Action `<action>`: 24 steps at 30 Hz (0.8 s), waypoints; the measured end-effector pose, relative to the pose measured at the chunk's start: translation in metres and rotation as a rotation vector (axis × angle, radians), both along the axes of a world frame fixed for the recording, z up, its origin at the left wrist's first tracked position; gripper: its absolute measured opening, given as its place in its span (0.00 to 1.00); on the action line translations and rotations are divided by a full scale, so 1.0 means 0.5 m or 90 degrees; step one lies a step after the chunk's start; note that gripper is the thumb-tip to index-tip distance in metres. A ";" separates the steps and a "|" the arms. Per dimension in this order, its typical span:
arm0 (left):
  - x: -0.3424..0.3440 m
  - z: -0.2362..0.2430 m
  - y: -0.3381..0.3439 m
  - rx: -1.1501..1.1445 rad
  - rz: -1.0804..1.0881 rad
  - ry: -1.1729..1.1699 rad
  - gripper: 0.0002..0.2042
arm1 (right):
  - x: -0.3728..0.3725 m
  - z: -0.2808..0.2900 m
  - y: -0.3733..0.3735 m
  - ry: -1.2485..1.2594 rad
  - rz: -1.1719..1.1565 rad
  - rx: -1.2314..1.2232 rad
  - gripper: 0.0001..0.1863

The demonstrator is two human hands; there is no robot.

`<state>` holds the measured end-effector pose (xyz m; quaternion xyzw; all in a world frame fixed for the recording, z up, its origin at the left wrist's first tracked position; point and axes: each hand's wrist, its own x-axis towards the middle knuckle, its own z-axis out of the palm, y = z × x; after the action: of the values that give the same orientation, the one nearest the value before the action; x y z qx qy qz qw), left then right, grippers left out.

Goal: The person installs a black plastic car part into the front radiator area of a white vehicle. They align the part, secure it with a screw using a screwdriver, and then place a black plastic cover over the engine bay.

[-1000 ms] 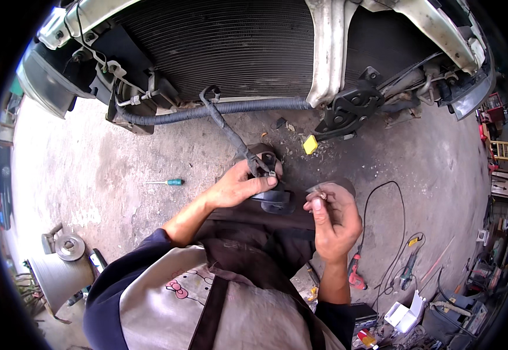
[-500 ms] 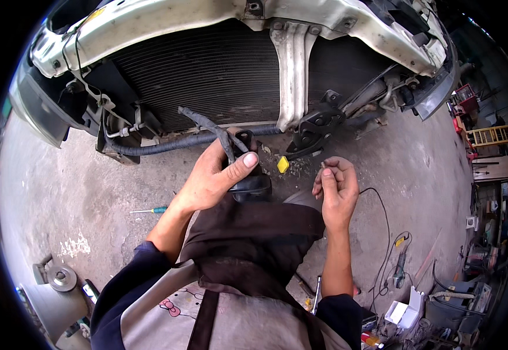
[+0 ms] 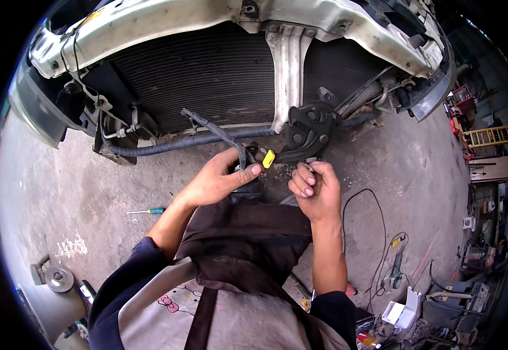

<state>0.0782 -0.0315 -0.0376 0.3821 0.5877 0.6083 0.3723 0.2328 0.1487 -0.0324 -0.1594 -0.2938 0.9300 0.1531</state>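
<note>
My left hand (image 3: 222, 178) is closed around a black rounded part (image 3: 248, 189) with a bracket, which looks like a car horn. Its thumb lies along a branch of black taped wiring (image 3: 222, 135), and the hand hides much of the part. To the right, my right hand (image 3: 318, 189) pinches a small metal piece (image 3: 310, 160), perhaps a bolt, just below the black hood latch (image 3: 312, 129). The latch hangs in front of the white upright brace (image 3: 287, 76). Its arm ends in a yellow tab (image 3: 268, 158), close to my left fingertips.
A white crossbeam (image 3: 166, 26) and dark radiator (image 3: 201, 76) span the car's open front. A corrugated wire loom (image 3: 166, 146) runs below. On the concrete floor lie a screwdriver (image 3: 146, 210), a corded power tool (image 3: 398, 265) and a white box (image 3: 402, 312). A yellow ladder (image 3: 493, 136) is far right.
My right hand has moved left and in under the latch. The latch has swung, bringing its yellow tab left and up beside my left hand. My left hand keeps its hold, slightly lower.
</note>
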 end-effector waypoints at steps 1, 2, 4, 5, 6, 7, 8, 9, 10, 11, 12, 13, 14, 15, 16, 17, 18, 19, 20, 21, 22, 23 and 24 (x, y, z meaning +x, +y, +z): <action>0.001 -0.002 -0.004 -0.018 -0.021 -0.026 0.20 | 0.001 0.011 -0.006 0.028 0.020 -0.012 0.13; 0.004 -0.002 -0.006 -0.002 -0.029 -0.052 0.21 | 0.000 0.023 -0.013 0.055 0.040 -0.024 0.13; 0.008 0.001 -0.010 0.032 -0.041 -0.098 0.21 | -0.017 0.050 -0.027 0.088 0.076 -0.075 0.13; 0.008 0.012 -0.014 0.026 -0.040 -0.136 0.22 | -0.029 0.063 -0.036 0.106 0.097 -0.100 0.14; 0.008 0.020 -0.019 0.027 -0.028 -0.109 0.22 | -0.037 0.077 -0.049 0.120 0.105 -0.107 0.14; 0.001 0.034 -0.020 0.032 -0.015 -0.074 0.22 | -0.052 0.096 -0.061 0.141 0.116 -0.111 0.15; -0.006 0.051 -0.022 0.036 0.000 -0.039 0.22 | -0.067 0.110 -0.070 0.163 0.129 -0.114 0.16; -0.013 0.078 -0.022 0.059 0.004 -0.008 0.22 | -0.086 0.120 -0.074 0.188 0.148 -0.104 0.16; -0.025 0.096 -0.018 0.088 0.012 -0.021 0.21 | -0.105 0.127 -0.073 0.199 0.161 -0.123 0.16; -0.039 0.118 -0.016 0.116 0.021 -0.029 0.21 | -0.126 0.138 -0.070 0.215 0.175 -0.143 0.16; -0.055 0.139 -0.017 0.144 0.028 -0.037 0.21 | -0.146 0.149 -0.068 0.229 0.190 -0.163 0.16; -0.077 0.145 -0.020 0.114 0.030 -0.039 0.20 | -0.163 0.154 -0.066 0.250 0.205 -0.155 0.16; -0.090 0.159 -0.024 0.108 0.035 -0.042 0.19 | -0.180 0.161 -0.064 0.254 0.219 -0.161 0.15; -0.102 0.174 -0.027 0.101 0.040 -0.046 0.19 | -0.197 0.169 -0.063 0.259 0.232 -0.167 0.15; -0.109 0.182 -0.031 0.093 0.042 -0.057 0.19 | -0.209 0.169 -0.062 0.257 0.241 -0.176 0.15; -0.122 0.192 -0.040 0.079 0.030 -0.085 0.19 | -0.222 0.168 -0.061 0.265 0.244 -0.166 0.15; -0.119 0.213 -0.041 0.100 0.053 -0.143 0.19 | -0.236 0.164 -0.053 0.266 0.245 -0.143 0.15; -0.129 0.212 -0.045 0.105 0.045 -0.159 0.18 | -0.248 0.154 -0.052 0.261 0.248 -0.129 0.15; -0.139 0.216 -0.047 0.110 0.036 -0.174 0.18 | -0.255 0.147 -0.052 0.256 0.249 -0.114 0.15; -0.135 0.228 -0.035 0.134 0.023 -0.169 0.17 | -0.257 0.145 -0.053 0.245 0.217 -0.069 0.15; -0.138 0.225 -0.033 0.115 0.050 -0.193 0.17 | -0.258 0.141 -0.050 0.259 0.236 -0.064 0.15; -0.143 0.218 -0.030 0.095 0.076 -0.216 0.17 | -0.256 0.138 -0.042 0.272 0.255 -0.059 0.15; -0.148 0.211 -0.026 0.075 0.100 -0.239 0.17 | -0.255 0.135 -0.038 0.287 0.272 -0.053 0.15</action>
<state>0.0044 -0.0445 0.0678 0.2360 0.4993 0.7295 0.4034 0.1056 0.1299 0.0352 0.1099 -0.2411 0.9642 0.0086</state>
